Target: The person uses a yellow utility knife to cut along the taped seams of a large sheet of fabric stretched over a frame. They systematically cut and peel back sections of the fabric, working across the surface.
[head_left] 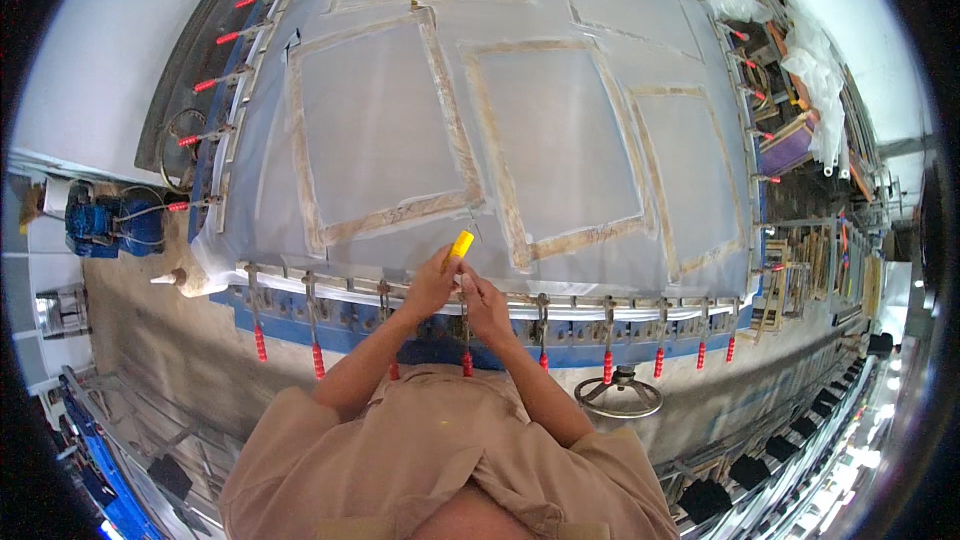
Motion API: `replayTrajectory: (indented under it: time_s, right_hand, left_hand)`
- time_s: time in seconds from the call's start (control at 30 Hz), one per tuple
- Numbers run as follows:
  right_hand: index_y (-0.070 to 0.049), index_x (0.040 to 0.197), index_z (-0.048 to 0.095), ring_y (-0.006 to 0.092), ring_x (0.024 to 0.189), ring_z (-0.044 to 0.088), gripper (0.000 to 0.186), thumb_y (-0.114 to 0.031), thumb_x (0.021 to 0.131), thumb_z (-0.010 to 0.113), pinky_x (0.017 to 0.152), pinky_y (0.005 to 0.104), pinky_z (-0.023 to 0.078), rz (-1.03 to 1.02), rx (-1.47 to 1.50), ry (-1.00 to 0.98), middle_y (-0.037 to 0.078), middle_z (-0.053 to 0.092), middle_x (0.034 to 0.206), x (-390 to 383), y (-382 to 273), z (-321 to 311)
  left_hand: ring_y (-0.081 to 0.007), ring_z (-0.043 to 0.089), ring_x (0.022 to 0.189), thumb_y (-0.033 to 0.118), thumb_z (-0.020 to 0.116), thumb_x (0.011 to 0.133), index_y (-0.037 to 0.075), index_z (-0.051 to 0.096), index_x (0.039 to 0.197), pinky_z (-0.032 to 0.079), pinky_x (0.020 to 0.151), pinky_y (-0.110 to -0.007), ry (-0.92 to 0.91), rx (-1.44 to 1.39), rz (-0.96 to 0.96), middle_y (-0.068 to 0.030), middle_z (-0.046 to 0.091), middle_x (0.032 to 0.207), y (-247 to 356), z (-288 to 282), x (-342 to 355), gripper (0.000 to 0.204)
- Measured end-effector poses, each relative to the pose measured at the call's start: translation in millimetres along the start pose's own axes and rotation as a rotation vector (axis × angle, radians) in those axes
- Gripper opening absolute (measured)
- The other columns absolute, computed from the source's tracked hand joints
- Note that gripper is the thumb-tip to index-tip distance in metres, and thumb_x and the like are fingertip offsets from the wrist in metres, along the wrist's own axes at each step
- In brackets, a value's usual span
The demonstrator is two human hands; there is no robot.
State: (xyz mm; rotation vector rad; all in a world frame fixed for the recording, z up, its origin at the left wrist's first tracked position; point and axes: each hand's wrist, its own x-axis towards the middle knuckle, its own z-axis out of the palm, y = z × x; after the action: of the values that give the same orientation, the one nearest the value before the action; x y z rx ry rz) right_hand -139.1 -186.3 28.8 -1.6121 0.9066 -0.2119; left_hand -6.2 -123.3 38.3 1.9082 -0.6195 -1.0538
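Close together over the near edge of a large stretched sheet of grey mesh [380, 110], both hands meet in front of my body. My left hand [432, 283] is closed around a short yellow tool [461, 243], perhaps a cutter; its kind is not clear. My right hand [484, 306] is beside it, fingers pinched near the tool's lower end, and what they hold is hidden. Under the mesh lie several rectangular frames. One frame [390, 214] has its brown-streaked border just beyond the tool.
Clamps with red handles [467, 363] line the mesh edges, some jutting toward me over a blue table base [400, 345]. A handwheel [620, 397] sits at the near right. Blue machinery [115, 220] stands at left; plastic wrap [815, 80] and wood pieces [790, 270] lie at right.
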Motion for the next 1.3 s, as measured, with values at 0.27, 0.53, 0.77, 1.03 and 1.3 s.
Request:
replayTrajectory:
  time_s: [0.27, 0.53, 0.77, 1.03, 1.3]
  right_hand:
    - [-0.008, 0.119, 0.070, 0.0364, 0.139, 0.047, 0.028, -0.017, 0.092, 0.065, 0.116, 0.0514, 0.035, -0.300, -0.775, 0.161, 0.019, 0.061, 0.136, -35, 64, -70]
    - [-0.008, 0.115, 0.071, 0.0356, 0.141, 0.044, 0.025, -0.013, 0.091, 0.066, 0.119, 0.0510, 0.031, -0.392, -0.802, 0.135, 0.016, 0.059, 0.140, -40, 83, -75]
    - [-0.011, 0.121, 0.067, 0.0345, 0.141, 0.045, 0.030, -0.013, 0.091, 0.064, 0.119, 0.0516, 0.030, -0.361, -0.752, 0.085, 0.018, 0.055, 0.145, -39, 99, -73]
    - [-0.011, 0.123, 0.066, 0.0311, 0.142, 0.045, 0.032, -0.013, 0.091, 0.064, 0.121, 0.0476, 0.028, -0.321, -0.772, 0.029, 0.015, 0.052, 0.149, -41, 97, -78]
    - [-0.010, 0.124, 0.066, 0.0320, 0.141, 0.045, 0.033, -0.012, 0.090, 0.064, 0.122, 0.0481, 0.028, -0.363, -0.726, 0.016, 0.016, 0.054, 0.146, -42, 102, -83]
  left_hand:
    - [-0.0380, 0.070, 0.076, 0.037, 0.052, 0.103, 0.009, 0.057, 0.128, 0.057, 0.063, -0.051, -0.041, 0.964, 0.426, -0.0176, 0.069, 0.088, -7, -46, 71, 0.038]
    - [-0.0374, 0.071, 0.085, 0.037, 0.048, 0.105, 0.012, 0.056, 0.130, 0.057, 0.069, -0.054, -0.207, 1.146, 0.344, -0.0168, 0.071, 0.093, 21, -40, 95, 0.036]
    - [-0.0368, 0.071, 0.086, 0.037, 0.049, 0.104, 0.013, 0.057, 0.129, 0.057, 0.069, -0.055, -0.244, 1.153, 0.329, -0.0159, 0.072, 0.092, 26, -38, 101, 0.035]
    - [-0.0380, 0.072, 0.079, 0.035, 0.050, 0.103, 0.006, 0.060, 0.119, 0.058, 0.064, -0.054, -0.307, 1.241, 0.408, -0.0171, 0.071, 0.084, 24, -40, 105, 0.034]
    - [-0.0376, 0.072, 0.078, 0.034, 0.053, 0.102, 0.007, 0.061, 0.117, 0.059, 0.064, -0.053, -0.277, 1.276, 0.384, -0.0161, 0.071, 0.084, 10, -66, 87, 0.032]
